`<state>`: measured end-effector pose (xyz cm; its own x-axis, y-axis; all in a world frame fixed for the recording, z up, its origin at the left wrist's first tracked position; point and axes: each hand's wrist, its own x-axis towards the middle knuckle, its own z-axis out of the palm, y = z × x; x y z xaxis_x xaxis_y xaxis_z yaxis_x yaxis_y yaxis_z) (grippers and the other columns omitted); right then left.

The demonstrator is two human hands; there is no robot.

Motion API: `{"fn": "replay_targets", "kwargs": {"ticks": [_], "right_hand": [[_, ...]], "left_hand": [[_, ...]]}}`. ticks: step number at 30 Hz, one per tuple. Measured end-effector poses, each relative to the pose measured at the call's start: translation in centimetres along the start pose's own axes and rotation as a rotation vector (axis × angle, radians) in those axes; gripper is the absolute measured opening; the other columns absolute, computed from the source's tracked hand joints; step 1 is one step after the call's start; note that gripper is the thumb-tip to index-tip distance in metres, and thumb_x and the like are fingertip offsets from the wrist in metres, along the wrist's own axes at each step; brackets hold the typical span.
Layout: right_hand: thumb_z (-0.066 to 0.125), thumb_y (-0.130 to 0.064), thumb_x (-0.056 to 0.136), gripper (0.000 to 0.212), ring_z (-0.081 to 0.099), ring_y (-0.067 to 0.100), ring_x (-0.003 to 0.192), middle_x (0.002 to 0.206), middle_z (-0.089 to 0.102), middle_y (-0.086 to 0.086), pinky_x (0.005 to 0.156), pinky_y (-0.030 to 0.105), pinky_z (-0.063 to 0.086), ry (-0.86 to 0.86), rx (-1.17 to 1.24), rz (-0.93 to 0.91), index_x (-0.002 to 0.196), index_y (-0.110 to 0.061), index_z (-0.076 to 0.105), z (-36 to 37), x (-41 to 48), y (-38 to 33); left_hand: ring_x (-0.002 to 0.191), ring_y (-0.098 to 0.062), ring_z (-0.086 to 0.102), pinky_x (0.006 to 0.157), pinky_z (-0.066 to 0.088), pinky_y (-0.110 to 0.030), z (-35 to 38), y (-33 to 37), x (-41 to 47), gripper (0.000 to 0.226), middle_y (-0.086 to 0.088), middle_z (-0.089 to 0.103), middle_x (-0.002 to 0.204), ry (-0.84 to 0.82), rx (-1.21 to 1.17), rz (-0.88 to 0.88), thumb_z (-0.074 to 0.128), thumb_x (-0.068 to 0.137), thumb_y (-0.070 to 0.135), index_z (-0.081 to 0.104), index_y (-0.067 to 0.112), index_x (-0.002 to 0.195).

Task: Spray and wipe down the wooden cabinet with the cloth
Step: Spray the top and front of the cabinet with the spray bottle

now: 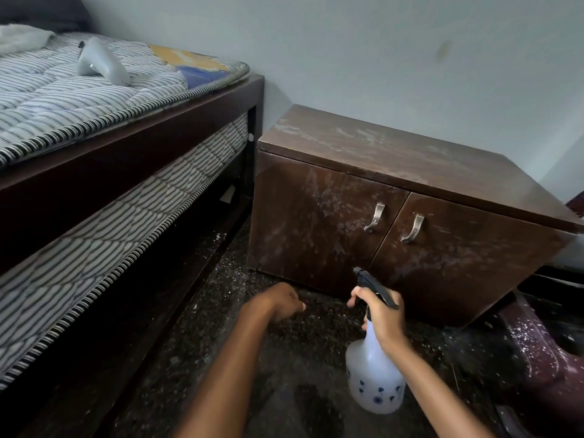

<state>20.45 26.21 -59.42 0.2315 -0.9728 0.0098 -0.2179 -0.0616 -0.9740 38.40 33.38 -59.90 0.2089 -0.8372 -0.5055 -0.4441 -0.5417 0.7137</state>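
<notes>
Bottle (373,380) stands near upright, nozzle aimed at the cabinet (316,216) doors; right hand (382,314) grips its neck, fingers curled. Left hand (278,300), before the cabinet, is curled and empty.

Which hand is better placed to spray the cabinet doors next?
Right. The right hand grips the spray bottle, with its nozzle aimed at the doors of the cabinet. The left hand is curled near the floor and holds nothing visible.

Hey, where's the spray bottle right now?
The spray bottle is low and right of centre in the head view, gripped at its neck by the right hand, its nozzle aimed at the wooden cabinet just ahead.
</notes>
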Motion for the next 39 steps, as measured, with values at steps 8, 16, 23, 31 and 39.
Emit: {"fn": "replay_targets", "kwargs": {"ticks": [8, 16, 23, 31, 39], "right_hand": [[0.06, -0.008, 0.084, 0.022, 0.039, 0.022, 0.038, 0.069, 0.061, 0.029, 0.042, 0.029, 0.037, 0.011, -0.007, 0.015, 0.064, 0.001, 0.064, -1.3, 0.4, 0.3], [0.06, -0.006, 0.083, 0.027, 0.036, 0.013, 0.033, 0.048, 0.051, 0.008, 0.04, 0.027, 0.034, 0.215, 0.033, 0.062, 0.059, 0.008, 0.06, -6.8, 0.1, 1.3], [0.058, 0.0, 0.08, 0.026, 0.032, 0.021, 0.034, 0.035, 0.043, -0.003, 0.042, 0.026, 0.03, 0.337, 0.069, 0.124, 0.057, 0.011, 0.057, -11.7, -0.7, 2.6], [0.063, -0.004, 0.079, 0.021, 0.032, 0.014, 0.031, 0.045, 0.054, 0.003, 0.039, 0.023, 0.03, 0.453, 0.048, 0.205, 0.059, 0.001, 0.063, -15.3, -1.9, 4.9], [0.06, -0.002, 0.078, 0.021, 0.033, 0.015, 0.036, 0.04, 0.048, 0.0, 0.041, 0.026, 0.033, 0.585, 0.073, 0.251, 0.061, 0.009, 0.06, -18.8, -2.6, 4.1]], "left_hand": [[0.057, -0.012, 0.037, 0.057, 0.03, -0.026, 0.7, 0.8, 0.9, 0.024, 0.0, 0.04, 0.064, 0.019, 0.02, 0.013, 0.054, 0.095, 0.029, 0.05, 0.016, 0.075], [0.063, -0.019, 0.047, 0.063, 0.037, -0.03, 4.3, 5.2, 2.8, 0.03, -0.008, 0.045, 0.064, -0.078, -0.013, 0.085, 0.053, 0.095, 0.03, 0.051, 0.014, 0.07], [0.112, -0.03, 0.057, 0.092, 0.046, -0.036, 9.1, 9.0, 4.7, 0.032, -0.015, 0.063, 0.118, -0.089, -0.013, 0.15, 0.054, 0.094, 0.038, 0.065, 0.011, 0.107], [0.111, -0.033, 0.058, 0.093, 0.047, -0.039, 13.2, 12.8, 5.7, 0.03, -0.017, 0.064, 0.116, -0.178, 0.014, 0.204, 0.054, 0.094, 0.035, 0.067, 0.009, 0.099], [0.112, -0.022, 0.056, 0.095, 0.044, -0.033, 16.4, 15.2, 6.1, 0.035, -0.006, 0.062, 0.119, -0.144, 0.075, 0.259, 0.053, 0.094, 0.038, 0.063, 0.014, 0.117]]}}
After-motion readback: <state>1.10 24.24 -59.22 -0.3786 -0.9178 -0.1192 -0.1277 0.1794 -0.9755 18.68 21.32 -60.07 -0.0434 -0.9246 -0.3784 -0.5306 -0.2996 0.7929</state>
